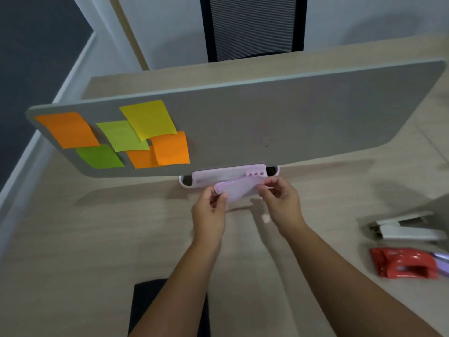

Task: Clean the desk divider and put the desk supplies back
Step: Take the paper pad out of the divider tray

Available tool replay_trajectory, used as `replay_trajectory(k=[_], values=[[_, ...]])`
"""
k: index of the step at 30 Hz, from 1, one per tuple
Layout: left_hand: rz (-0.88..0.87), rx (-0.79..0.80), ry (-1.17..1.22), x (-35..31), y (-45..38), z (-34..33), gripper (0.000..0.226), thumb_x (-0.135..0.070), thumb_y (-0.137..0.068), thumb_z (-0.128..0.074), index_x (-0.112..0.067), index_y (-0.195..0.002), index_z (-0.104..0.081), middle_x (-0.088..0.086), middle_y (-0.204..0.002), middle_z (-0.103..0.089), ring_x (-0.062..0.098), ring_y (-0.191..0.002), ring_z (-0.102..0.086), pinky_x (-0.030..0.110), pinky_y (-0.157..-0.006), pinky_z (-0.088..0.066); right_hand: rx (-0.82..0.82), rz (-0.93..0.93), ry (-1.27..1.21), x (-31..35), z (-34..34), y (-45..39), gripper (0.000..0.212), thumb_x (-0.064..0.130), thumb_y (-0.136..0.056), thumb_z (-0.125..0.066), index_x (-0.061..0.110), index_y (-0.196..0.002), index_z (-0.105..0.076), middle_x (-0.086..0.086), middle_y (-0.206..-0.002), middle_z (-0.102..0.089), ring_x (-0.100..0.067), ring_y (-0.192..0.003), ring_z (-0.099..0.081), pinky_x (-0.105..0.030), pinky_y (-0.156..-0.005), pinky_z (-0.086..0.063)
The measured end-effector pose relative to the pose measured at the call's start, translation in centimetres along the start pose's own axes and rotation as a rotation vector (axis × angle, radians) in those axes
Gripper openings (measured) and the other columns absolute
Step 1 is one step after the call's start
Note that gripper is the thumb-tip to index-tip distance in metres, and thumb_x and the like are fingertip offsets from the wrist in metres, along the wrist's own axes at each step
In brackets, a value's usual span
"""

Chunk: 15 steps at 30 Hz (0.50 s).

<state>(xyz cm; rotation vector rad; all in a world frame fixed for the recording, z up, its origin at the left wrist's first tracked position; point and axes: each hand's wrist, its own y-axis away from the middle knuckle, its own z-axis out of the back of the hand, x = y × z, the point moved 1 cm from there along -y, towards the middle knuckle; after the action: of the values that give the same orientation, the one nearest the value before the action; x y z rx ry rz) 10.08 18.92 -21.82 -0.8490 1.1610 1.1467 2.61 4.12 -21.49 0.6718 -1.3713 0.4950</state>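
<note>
A grey desk divider (291,117) stands across the wooden desk (85,239), with several orange, green and yellow sticky notes (145,122) on its left half. Below its lower edge sits a white and pink organiser tray (218,177) with small holes. Both hands hold a pale purple pad of paper (239,190) just in front of that tray. My left hand (211,212) pinches its left end, and my right hand (279,200) pinches its right end.
A white stapler (403,229) lies at the right, with a red hole punch (408,266) on red packaging nearer to me. A small white piece (265,218) lies by my right wrist. A black mesh chair (252,27) stands behind the divider. A dark seat (150,305) shows below.
</note>
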Motion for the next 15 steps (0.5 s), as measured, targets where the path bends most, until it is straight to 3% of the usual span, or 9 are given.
replay_trajectory(k=[4, 6, 9, 12, 15], values=[[0.125, 0.16, 0.014, -0.3, 6.4, -3.5, 0.011, -0.021, -0.086, -0.063, -0.031, -0.088, -0.067, -0.003, -0.086, -0.073, 0.015, -0.077, -0.065, 0.031, -0.075, -0.054, -0.137, -0.044, -0.001, -0.5, 6.0, 4.6, 0.012, 0.011, -0.088, -0.064, 0.019, -0.095, -0.07, 0.004, -0.089, -0.071, -0.003, -0.074, -0.064, -0.014, -0.068, -0.051], [0.195, 0.265, 0.003, -0.3, 9.9, -5.9, 0.004, -0.026, -0.082, -0.066, -0.026, -0.085, -0.069, 0.002, -0.084, -0.074, 0.015, -0.072, -0.065, 0.035, -0.072, -0.055, -0.269, -0.084, 0.049, -1.4, 10.1, 7.0, 0.017, 0.015, -0.087, -0.065, 0.016, -0.103, -0.073, 0.004, -0.092, -0.072, -0.008, -0.08, -0.066, -0.019, -0.071, -0.052], [0.28, 0.37, -0.026, 0.5, 14.3, -9.3, 0.023, -0.042, -0.069, -0.068, -0.022, -0.08, -0.069, -0.002, -0.074, -0.073, 0.017, -0.066, -0.065, 0.038, -0.068, -0.054, -0.396, -0.153, 0.098, -2.8, 15.3, 10.0, 0.022, 0.018, -0.086, -0.066, 0.017, -0.107, -0.073, 0.005, -0.096, -0.073, -0.012, -0.091, -0.067, -0.029, -0.084, -0.052], [0.344, 0.465, 0.023, 0.3, 18.2, -12.7, 0.015, -0.028, -0.073, -0.074, -0.018, -0.083, -0.07, 0.0, -0.066, -0.067, 0.017, -0.055, -0.057, 0.032, -0.06, -0.046, -0.451, -0.184, 0.15, -3.8, 20.7, 13.0, 0.022, 0.018, -0.088, -0.065, 0.02, -0.109, -0.073, 0.003, -0.1, -0.072, -0.012, -0.092, -0.066, -0.027, -0.085, -0.05], [0.33, 0.561, -0.038, -0.1, 20.7, -15.3, 0.02, -0.012, -0.079, -0.073, -0.018, -0.097, -0.065, 0.002, -0.065, -0.067, 0.013, -0.047, -0.059, 0.028, -0.055, -0.051, -0.487, -0.204, 0.214, -4.6, 25.0, 15.3, 0.023, 0.016, -0.087, -0.065, 0.017, -0.109, -0.073, 0.003, -0.099, -0.071, -0.014, -0.091, -0.065, -0.026, -0.082, -0.048]])
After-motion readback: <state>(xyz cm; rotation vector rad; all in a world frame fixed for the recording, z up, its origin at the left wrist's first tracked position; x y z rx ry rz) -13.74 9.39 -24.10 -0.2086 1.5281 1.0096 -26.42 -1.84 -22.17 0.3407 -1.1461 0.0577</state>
